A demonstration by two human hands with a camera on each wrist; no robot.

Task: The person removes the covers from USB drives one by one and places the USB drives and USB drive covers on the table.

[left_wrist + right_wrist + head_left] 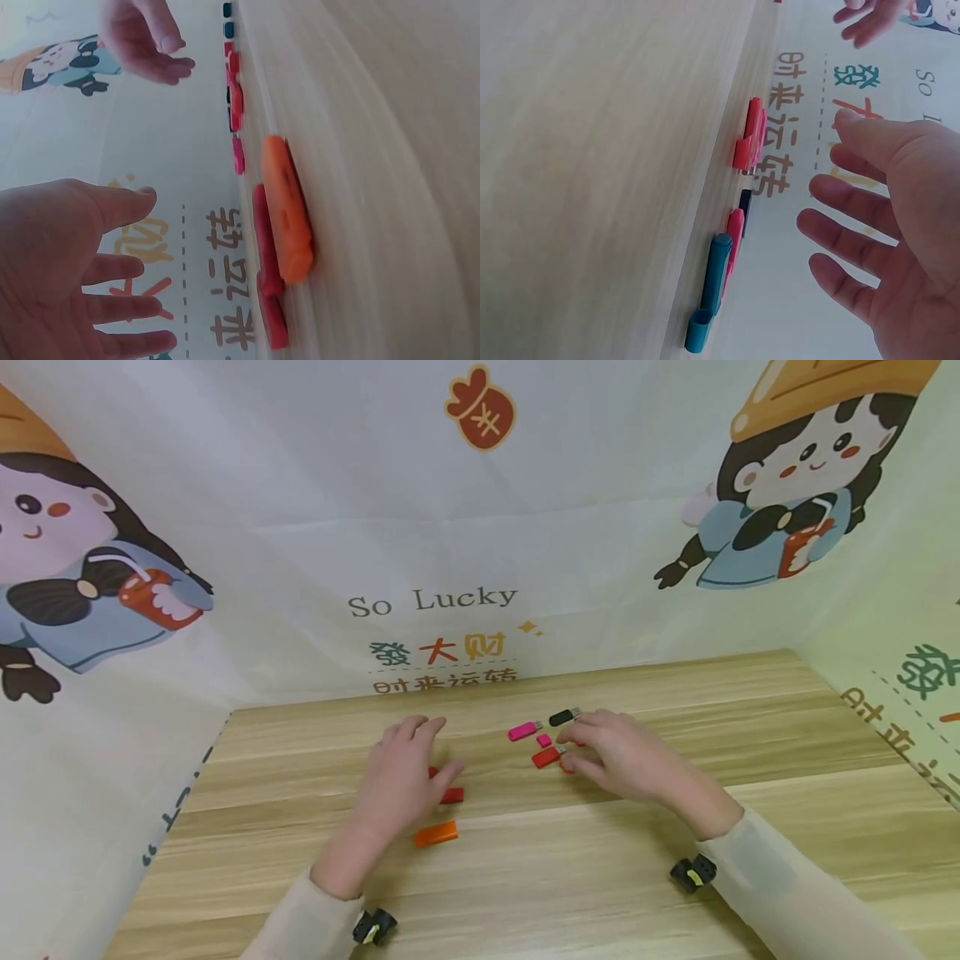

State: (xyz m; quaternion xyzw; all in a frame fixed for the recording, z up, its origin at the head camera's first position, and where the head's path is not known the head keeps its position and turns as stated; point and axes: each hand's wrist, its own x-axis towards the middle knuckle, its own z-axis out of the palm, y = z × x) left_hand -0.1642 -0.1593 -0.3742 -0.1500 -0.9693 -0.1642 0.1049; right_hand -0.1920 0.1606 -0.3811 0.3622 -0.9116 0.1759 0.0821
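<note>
My left hand [405,772] hovers with loosely spread fingers over red sticks [452,795], partly hidden by it. Nearer me lies an orange stick [437,834], which looks like a capped USB drive. My right hand [618,752], fingers relaxed and holding nothing, is above the right-hand group. Beside it lie a black USB drive [564,717], a pink USB drive [522,732] and a red USB drive [547,757], with metal plugs showing. A small pink cap [543,741] sits between them. In the right wrist view a teal stick [717,271] lies by a teal cap [697,331].
The wood-grain table [540,885] ends at a white printed cloth [300,568] at the back and both sides. A small black device [374,927] is on the left wrist, another black device [693,873] on the right.
</note>
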